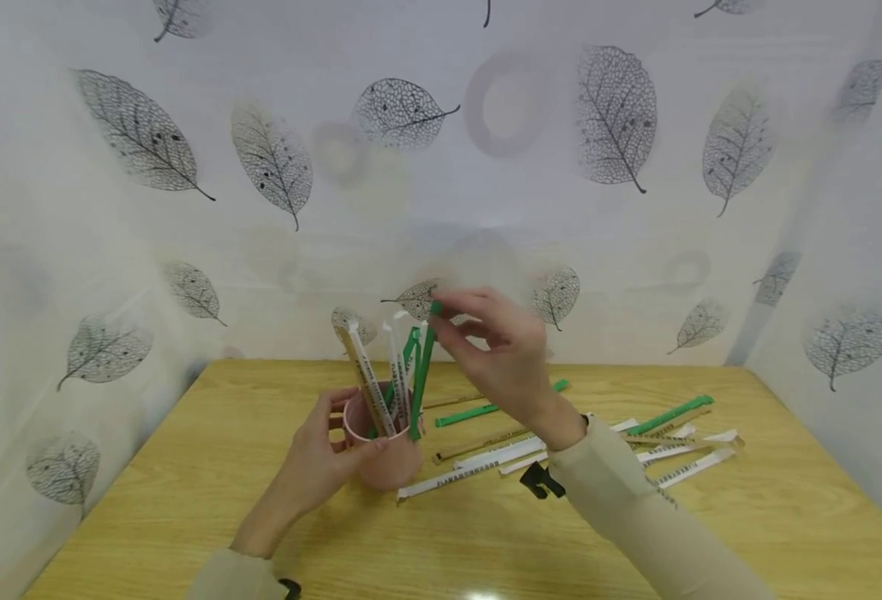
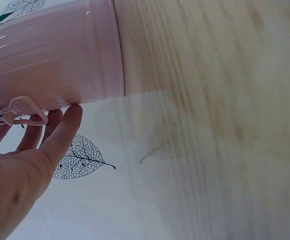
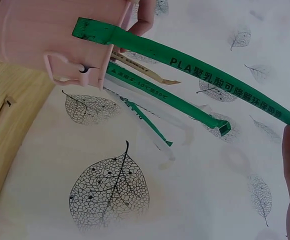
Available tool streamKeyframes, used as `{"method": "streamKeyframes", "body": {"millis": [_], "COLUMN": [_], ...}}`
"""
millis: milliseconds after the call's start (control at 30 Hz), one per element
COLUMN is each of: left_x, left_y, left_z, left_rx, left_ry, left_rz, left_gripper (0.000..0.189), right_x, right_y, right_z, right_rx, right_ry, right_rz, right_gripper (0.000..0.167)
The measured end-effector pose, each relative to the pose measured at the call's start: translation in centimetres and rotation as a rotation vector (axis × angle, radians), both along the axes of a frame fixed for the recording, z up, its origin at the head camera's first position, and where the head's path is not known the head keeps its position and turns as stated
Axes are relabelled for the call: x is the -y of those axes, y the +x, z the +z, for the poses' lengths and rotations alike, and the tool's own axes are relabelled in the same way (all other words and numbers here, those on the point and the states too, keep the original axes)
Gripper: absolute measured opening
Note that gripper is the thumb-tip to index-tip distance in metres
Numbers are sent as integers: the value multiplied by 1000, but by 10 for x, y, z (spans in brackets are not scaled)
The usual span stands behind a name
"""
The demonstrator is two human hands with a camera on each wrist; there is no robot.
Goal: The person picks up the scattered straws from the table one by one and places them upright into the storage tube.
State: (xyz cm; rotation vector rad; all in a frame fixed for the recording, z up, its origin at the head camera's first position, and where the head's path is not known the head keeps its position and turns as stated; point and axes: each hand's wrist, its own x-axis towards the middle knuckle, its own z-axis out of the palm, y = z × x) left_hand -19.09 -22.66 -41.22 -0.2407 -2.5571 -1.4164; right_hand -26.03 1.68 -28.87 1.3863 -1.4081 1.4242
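Observation:
A small pink bucket (image 1: 390, 467) with a wire-like side handle stands on the table, holding several paper-wrapped straws, white (image 1: 398, 383), brown (image 1: 369, 379) and green. My left hand (image 1: 319, 457) grips it from the left, thumb near the rim and fingers against its side by the handle (image 2: 27, 111). Above it, my right hand (image 1: 503, 346) pinches the upper end of a green wrapped straw (image 3: 200, 67). That straw's lower end overlaps the bucket's rim in the right wrist view, seemingly outside it. The right fingertips are mostly cut off there.
Several more wrapped straws lie loosely on the wooden table (image 1: 186, 500) right of the bucket: a white one (image 1: 448, 482) close by, a green one (image 1: 669, 415) farther right, and brown ones (image 1: 478, 446) between. A leaf-patterned white sheet (image 1: 478, 208) rises behind and at both sides.

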Motion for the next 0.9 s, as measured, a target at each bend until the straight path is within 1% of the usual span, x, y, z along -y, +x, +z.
{"method": "streamKeyframes", "body": {"millis": [133, 267, 433, 667, 900], "left_x": [0, 1, 0, 0, 1], "left_y": [0, 0, -1, -1, -1], "left_z": [0, 0, -1, -3, -2], "left_rx": [-4, -8, -4, -10, -19], "left_ry": [5, 4, 6, 12, 10], "left_rz": [-3, -3, -3, -5, -5], "left_gripper": [72, 72, 72, 71, 71], "right_x": [1, 2, 6, 10, 13], "right_y": [0, -3, -8, -16, -22], "right_z": [5, 1, -13, -37, -59], "right_rx": [-14, -4, 46, 77, 140], "right_ry": [-46, -48, 30, 169, 249], "right_rz": [2, -8, -29, -99, -90], "right_gripper": [27, 27, 26, 23, 21]}}
